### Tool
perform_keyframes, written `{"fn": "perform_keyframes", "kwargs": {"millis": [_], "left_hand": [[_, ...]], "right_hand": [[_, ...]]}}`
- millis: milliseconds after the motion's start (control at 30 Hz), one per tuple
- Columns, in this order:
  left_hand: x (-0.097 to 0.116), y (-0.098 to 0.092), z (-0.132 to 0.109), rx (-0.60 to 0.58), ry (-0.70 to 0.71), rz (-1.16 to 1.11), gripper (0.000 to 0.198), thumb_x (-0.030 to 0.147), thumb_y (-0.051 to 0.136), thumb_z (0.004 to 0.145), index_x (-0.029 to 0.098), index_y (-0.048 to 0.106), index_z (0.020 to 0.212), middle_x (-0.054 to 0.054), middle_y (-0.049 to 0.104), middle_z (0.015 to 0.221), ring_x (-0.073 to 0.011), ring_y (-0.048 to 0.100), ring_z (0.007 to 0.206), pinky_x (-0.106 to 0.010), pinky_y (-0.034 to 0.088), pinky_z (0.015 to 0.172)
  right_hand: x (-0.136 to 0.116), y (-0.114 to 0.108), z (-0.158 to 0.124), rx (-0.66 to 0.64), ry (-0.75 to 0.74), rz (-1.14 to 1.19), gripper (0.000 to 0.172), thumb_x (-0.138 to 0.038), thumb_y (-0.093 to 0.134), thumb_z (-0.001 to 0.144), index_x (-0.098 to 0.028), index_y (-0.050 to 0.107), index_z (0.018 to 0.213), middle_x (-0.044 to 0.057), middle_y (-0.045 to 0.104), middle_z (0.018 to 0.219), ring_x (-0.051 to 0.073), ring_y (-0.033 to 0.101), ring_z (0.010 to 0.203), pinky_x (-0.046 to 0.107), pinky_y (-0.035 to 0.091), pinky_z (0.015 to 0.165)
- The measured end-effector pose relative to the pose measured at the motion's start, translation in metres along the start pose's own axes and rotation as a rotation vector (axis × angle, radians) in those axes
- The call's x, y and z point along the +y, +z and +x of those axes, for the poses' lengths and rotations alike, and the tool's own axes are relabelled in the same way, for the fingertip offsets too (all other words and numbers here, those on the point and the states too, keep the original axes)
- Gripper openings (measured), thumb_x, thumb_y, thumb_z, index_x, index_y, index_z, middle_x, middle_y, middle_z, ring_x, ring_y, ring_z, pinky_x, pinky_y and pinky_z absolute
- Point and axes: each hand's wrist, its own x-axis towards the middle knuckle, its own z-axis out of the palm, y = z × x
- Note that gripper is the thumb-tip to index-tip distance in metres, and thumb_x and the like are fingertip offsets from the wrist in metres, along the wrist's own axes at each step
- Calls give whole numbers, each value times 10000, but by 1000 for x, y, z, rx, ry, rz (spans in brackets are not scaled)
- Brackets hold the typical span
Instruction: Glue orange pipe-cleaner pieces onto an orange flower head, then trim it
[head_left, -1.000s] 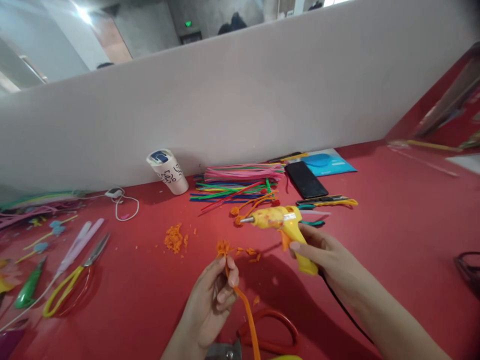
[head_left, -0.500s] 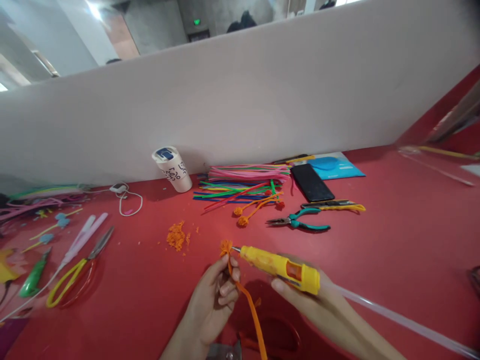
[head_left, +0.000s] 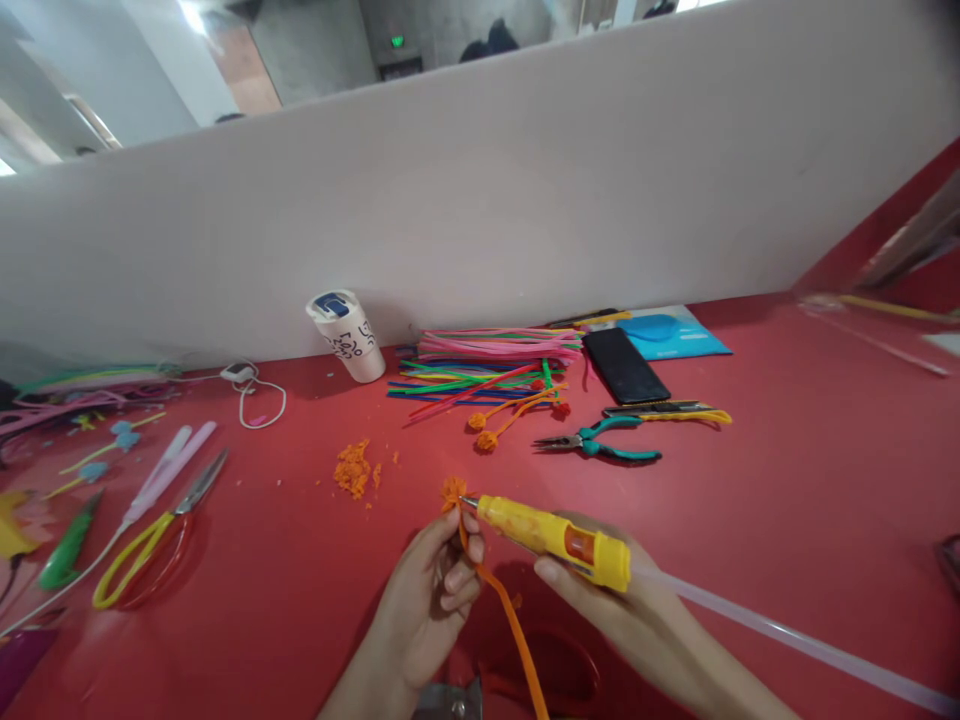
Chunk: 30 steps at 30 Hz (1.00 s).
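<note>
Glue gun (head_left: 525, 523), in the closed grip of the right hand (head_left: 611, 598), needs steadying at the orange tuft (head_left: 454, 490); left hand (head_left: 429, 592) pinches its stem (head_left: 511, 615).

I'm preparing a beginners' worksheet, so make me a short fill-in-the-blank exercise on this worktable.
The right hand holds a glue gun coloured ____.
The left hand pinches a stem coloured ____.
In this view, the cup stands to the ____ of the phone.
Missing words: yellow; orange; left.
</note>
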Motion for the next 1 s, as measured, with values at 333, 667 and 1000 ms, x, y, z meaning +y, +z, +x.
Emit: {"fn": "perform_keyframes", "kwargs": {"millis": [333, 667, 1000], "left_hand": [[-1, 0, 0, -8, 7, -8, 390, 108, 323, 924, 53, 645, 709, -30, 589, 550, 11, 374, 319, -73, 298, 299], [0, 1, 1, -6, 2, -10, 401, 110, 314, 927, 55, 638, 698, -29, 583, 544, 12, 378, 319, -72, 298, 300], [0, 0, 0, 6, -7, -1, 379, 120, 333, 926, 65, 633, 701, -16, 576, 539, 17, 356, 313, -71, 284, 298]], "right_hand": [[-1, -1, 0, -5, -13, -13, 282, -445, 536, 819, -177, 558, 737, -3, 528, 659, 120, 442, 566, 228, 411, 508], [-5, -2, 2, 3, -67, -64, 268, -424, 524, 826, -179, 618, 770, 4, 561, 654, 129, 479, 547, 230, 433, 514], [-2, 0, 1, 6, -71, -69, 271, -422, 520, 837, -176, 588, 748, 4, 567, 671, 123, 481, 561, 231, 437, 536]]}}
